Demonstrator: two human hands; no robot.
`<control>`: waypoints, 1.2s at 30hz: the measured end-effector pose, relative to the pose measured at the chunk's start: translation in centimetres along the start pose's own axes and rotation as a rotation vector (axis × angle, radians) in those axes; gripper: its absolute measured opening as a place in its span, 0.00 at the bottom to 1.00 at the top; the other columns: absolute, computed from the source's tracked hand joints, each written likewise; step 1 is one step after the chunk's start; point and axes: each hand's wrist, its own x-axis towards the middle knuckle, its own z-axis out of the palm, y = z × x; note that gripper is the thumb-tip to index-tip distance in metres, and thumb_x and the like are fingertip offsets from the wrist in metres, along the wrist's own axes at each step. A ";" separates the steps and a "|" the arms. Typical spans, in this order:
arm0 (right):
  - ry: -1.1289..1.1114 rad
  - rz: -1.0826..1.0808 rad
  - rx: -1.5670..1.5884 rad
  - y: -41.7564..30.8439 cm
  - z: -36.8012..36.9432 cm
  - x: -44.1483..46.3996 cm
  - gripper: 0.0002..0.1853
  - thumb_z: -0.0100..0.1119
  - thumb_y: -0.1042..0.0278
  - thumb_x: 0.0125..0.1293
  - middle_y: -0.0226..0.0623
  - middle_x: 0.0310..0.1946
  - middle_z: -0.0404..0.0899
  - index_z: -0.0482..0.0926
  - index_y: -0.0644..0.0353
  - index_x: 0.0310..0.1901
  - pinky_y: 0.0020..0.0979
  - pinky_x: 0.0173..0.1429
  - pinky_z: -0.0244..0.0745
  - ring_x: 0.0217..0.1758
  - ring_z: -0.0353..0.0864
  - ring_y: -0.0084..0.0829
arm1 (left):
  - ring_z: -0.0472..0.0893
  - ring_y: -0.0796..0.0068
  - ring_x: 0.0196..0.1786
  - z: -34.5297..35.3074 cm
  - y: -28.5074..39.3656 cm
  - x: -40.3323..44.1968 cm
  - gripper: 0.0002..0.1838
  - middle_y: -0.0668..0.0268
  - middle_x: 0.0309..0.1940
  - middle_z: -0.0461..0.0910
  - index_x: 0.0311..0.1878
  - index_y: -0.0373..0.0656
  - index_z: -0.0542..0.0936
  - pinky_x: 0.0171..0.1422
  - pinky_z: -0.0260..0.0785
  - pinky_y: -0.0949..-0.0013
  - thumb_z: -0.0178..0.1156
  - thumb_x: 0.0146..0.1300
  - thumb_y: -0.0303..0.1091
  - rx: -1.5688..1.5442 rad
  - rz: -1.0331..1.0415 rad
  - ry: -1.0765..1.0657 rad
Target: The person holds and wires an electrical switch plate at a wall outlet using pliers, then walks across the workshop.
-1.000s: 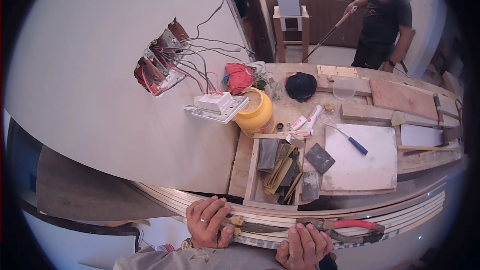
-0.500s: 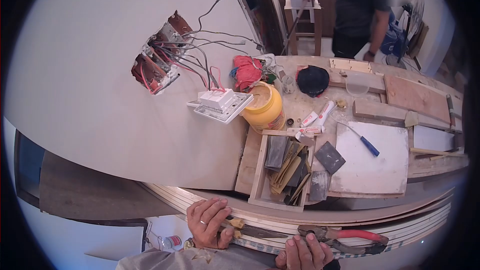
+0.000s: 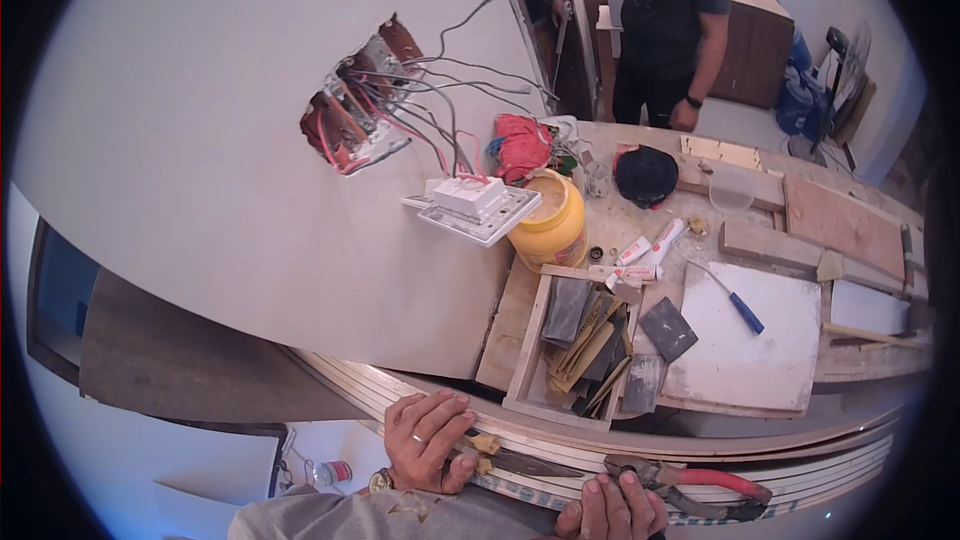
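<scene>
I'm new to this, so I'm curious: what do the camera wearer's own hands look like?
Both are human hands, ungloved. The left hand wears a slim, shiny ring and a gold-toned watch at its wrist. The right hand shows no ring. The grey top has a brownish, star-like mark.

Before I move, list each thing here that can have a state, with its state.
Yellow plastic jar: open, upright
White rectangular wall plate: off the wall, wired
Jagged wall opening: uncovered, wires protruding
Shallow wooden tray: open, partly filled
Red-handled metal pliers: lying down, jaws unclear
Slim blue-handled tool: lying on white board
</scene>
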 end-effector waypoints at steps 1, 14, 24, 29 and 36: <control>0.002 -0.015 0.001 0.1 0.1 0.1 0.15 0.59 0.62 0.79 0.39 0.42 0.92 0.92 0.62 0.47 0.42 0.57 0.81 0.55 0.91 0.41 | 0.87 0.54 0.58 0.0 0.0 -0.1 0.24 0.59 0.55 0.90 0.51 0.42 0.88 0.64 0.72 0.48 0.56 0.78 0.54 -0.002 0.010 0.000; 0.101 -0.009 0.025 -0.4 1.0 0.7 0.11 0.62 0.65 0.78 0.38 0.36 0.90 0.90 0.64 0.46 0.41 0.55 0.80 0.49 0.90 0.40 | 0.87 0.54 0.60 -0.2 -0.2 0.0 0.22 0.58 0.56 0.89 0.53 0.42 0.87 0.65 0.72 0.48 0.58 0.76 0.52 -0.054 0.016 0.024; -0.041 0.030 -0.066 -1.2 -0.4 0.9 0.10 0.62 0.66 0.77 0.39 0.41 0.89 0.88 0.61 0.50 0.43 0.56 0.78 0.50 0.90 0.42 | 0.87 0.53 0.61 -0.5 -0.4 0.0 0.22 0.57 0.57 0.89 0.54 0.41 0.86 0.65 0.72 0.47 0.61 0.74 0.50 -0.073 0.022 0.018; -0.035 0.033 -0.060 -1.2 -0.2 0.8 0.10 0.62 0.66 0.77 0.39 0.43 0.89 0.87 0.60 0.53 0.46 0.58 0.77 0.51 0.90 0.42 | 0.85 0.56 0.64 -0.5 -0.6 -0.6 0.23 0.59 0.60 0.88 0.56 0.43 0.88 0.69 0.71 0.48 0.68 0.68 0.50 -0.081 0.005 -0.011; -0.034 0.044 -0.135 -1.1 1.2 -1.9 0.12 0.58 0.65 0.72 0.33 0.41 0.87 0.86 0.56 0.52 0.49 0.61 0.69 0.54 0.86 0.41 | 0.86 0.52 0.61 -0.1 -0.3 -0.3 0.22 0.56 0.57 0.88 0.54 0.39 0.86 0.64 0.71 0.49 0.63 0.70 0.49 -0.065 0.021 0.063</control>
